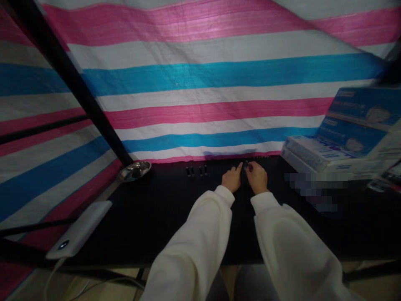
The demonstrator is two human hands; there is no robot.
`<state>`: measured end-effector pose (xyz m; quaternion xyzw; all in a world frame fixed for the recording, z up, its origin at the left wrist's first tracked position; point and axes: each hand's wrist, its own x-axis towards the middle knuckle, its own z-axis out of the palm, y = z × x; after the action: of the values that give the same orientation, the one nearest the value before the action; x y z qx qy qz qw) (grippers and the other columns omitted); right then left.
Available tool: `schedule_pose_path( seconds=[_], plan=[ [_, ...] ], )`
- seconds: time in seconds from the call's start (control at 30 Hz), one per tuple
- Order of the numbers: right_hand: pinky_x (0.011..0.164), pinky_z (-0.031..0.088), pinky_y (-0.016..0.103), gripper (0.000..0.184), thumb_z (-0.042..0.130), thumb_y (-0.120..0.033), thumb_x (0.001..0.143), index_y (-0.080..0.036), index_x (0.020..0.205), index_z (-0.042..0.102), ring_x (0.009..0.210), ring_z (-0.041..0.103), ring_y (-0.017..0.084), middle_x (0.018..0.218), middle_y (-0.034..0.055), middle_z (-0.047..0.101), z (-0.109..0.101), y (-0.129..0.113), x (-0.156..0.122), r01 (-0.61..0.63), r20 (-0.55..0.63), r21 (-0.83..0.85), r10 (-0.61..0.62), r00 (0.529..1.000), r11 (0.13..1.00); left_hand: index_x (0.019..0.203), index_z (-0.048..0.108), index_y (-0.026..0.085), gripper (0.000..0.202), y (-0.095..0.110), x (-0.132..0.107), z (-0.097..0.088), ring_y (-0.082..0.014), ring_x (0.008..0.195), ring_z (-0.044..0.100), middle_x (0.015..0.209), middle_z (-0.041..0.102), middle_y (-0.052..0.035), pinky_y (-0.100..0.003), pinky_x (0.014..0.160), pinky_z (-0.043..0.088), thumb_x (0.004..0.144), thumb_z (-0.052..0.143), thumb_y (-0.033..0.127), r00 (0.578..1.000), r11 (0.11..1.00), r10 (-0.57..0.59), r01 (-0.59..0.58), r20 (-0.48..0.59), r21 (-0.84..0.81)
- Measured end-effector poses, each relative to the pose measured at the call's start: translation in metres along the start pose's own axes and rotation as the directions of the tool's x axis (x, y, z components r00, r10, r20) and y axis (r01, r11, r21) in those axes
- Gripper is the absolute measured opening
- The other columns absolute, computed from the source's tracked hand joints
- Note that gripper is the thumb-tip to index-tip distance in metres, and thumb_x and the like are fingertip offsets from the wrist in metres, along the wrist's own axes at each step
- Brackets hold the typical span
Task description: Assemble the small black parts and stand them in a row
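Toward the back of the black table point(150, 225), my right hand point(258, 179) is closed in a pinch on a small dark cylinder point(246, 164), which its fingers partly hide. Close beside it on the left is my left hand point(231, 179), its index finger stretched toward that cylinder and the other fingers loosely curled. I see nothing held in the left hand, and whether its fingertip touches the cylinder I cannot tell. Left of both hands, several small dark cylinders with pale ends point(201, 171) stand in two pairs. A row of tiny light-tipped pieces point(262, 157) lies behind my right hand.
A shiny metal dish point(135, 171) sits at the back left. The white power-bank-like device point(79, 230) with a cable lies at the left edge. Blue-and-white boxes point(351, 133) are stacked at the right. A striped sheet point(194, 96) hangs behind the table, beside a black frame post point(75, 88).
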<state>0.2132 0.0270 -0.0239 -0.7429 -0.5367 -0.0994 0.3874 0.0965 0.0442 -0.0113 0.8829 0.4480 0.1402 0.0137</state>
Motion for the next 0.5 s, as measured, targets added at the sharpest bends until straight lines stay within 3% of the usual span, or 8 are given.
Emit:
schedule_pose_path(
  seconds=[0.23,0.4,0.5],
  plan=[
    [0.061,0.038,0.026,0.023,0.04,-0.022,0.075,-0.016,0.092,0.055,0.07,0.055,0.016,0.083,0.0076,0.06,0.0,-0.002,0.0,-0.028,-0.005,0.064,0.028,1.0,0.998,0.108,0.044,0.017,0.028,0.002,0.008,-0.004,-0.0196,0.085,0.056,0.095,0.054,-0.0101,-0.031,0.069,0.042,0.085,0.029,0.026,0.997,0.998,-0.066,0.067,-0.032,0.016],
    [0.063,0.04,0.025,0.023,0.042,-0.022,0.074,-0.016,0.093,0.054,0.07,0.056,0.015,0.083,0.0071,0.06,0.004,-0.007,-0.003,0.005,0.025,0.181,-0.01,1.0,0.983,0.096,0.049,0.019,0.02,-0.009,-0.007,-0.025,-0.0175,0.081,0.056,0.087,0.059,-0.0071,-0.028,0.068,0.041,0.081,0.041,0.031,0.966,0.957,-0.217,0.182,-0.141,-0.224],
    [0.064,0.041,0.026,0.022,0.044,-0.021,0.072,-0.016,0.09,0.055,0.07,0.056,0.015,0.082,0.0064,0.061,0.01,-0.009,-0.006,0.013,0.064,0.229,-0.028,0.998,0.973,0.089,0.052,0.019,0.017,-0.024,-0.025,-0.042,-0.0152,0.074,0.056,0.078,0.06,-0.0046,-0.026,0.065,0.04,0.078,0.047,0.03,0.932,0.9,-0.245,0.116,-0.267,-0.421]
  ],
)
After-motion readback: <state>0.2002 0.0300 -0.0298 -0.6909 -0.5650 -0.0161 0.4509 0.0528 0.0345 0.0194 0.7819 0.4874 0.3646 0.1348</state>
